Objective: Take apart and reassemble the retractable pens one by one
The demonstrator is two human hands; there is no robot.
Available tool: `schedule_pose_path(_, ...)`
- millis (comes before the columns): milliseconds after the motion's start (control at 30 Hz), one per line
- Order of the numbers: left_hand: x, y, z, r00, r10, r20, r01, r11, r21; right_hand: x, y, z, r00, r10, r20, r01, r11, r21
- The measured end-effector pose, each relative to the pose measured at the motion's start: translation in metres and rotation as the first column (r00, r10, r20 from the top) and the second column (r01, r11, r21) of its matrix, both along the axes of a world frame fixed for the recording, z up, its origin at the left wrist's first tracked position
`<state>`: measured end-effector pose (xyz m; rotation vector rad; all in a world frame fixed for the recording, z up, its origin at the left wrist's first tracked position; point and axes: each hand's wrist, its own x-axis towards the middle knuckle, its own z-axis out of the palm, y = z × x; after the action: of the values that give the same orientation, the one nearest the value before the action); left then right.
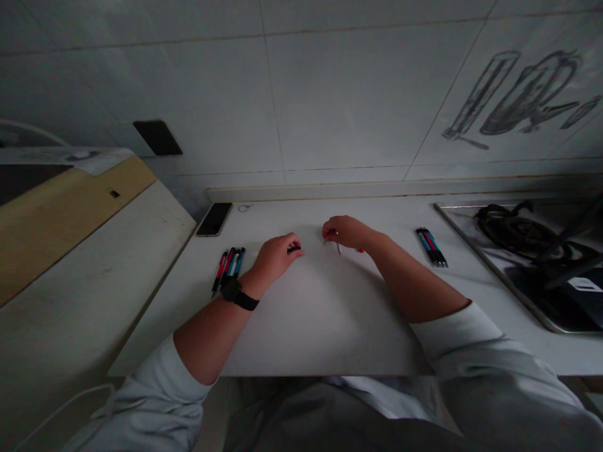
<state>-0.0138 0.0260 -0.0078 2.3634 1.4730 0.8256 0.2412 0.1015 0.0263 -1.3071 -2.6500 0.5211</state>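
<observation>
Small black piece (294, 250) pinched in the left hand (274, 258)

The left hand closes thumb and fingers on the piece above the middle of the white counter (306, 326); it looks dark, short and slim, its ends partly covered. The right hand (346, 231) curls its fingers low over the counter, well apart from the left; whether it grips anything I cannot tell. A thin silvery piece (338, 248) shows just below those fingers, straight and narrow, and a small bright red piece (360, 250) peeks out beside the wrist.

By the left wrist lie the left-hand pens (229, 260), slender, with black sections and red or blue barrels, some partly hidden behind the watch (232, 290). Over on the right, the right-hand pens (430, 246) lie close side by side, black with red and blue parts, slanting near the metal-edged stove (513, 276).
</observation>
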Motion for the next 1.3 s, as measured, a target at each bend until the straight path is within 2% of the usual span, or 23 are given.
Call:
schedule_pose_path(233,0.000,0.000,0.002,0.998,-0.057,0.004,0.057,0.998,0.031,-0.006,0.009,-0.017,0.996,0.082,0.021,-0.083,0.995,0.047)
schedule_pose_path(467,0.000,0.000,-0.003,0.989,-0.150,0.016,0.148,0.983,0.109,-0.004,0.011,-0.019,0.995,0.096,0.002,-0.096,0.992,0.088)
schedule_pose_path(600,0.000,-0.001,0.000,0.992,-0.127,0.014,0.125,0.985,0.118,-0.006,0.000,-0.012,0.989,0.101,-0.106,-0.089,0.989,0.115)
schedule_pose_path(733,0.001,-0.004,0.007,0.995,-0.070,0.075,0.060,0.989,0.132,-0.016,-0.021,-0.008,0.946,0.160,-0.282,-0.148,0.987,0.062)
schedule_pose_path(833,0.003,-0.007,0.010,0.989,-0.090,0.119,0.073,0.987,0.143,-0.025,-0.038,-0.007,0.919,0.189,-0.345,-0.181,0.982,0.055)
schedule_pose_path(967,0.005,-0.010,0.009,0.977,-0.157,0.147,0.135,0.979,0.150,-0.028,-0.055,-0.006,0.915,0.128,-0.382,-0.106,0.991,0.078)
schedule_pose_path(1100,0.005,-0.011,0.012,0.981,-0.147,0.126,0.128,0.980,0.152,-0.015,-0.064,-0.011,0.903,0.021,-0.429,0.025,0.994,0.102)
schedule_pose_path(1300,0.005,-0.014,0.015,0.980,-0.187,0.075,0.175,0.974,0.143,-0.008,-0.070,-0.023,0.889,-0.062,-0.454,0.094,0.994,0.048)
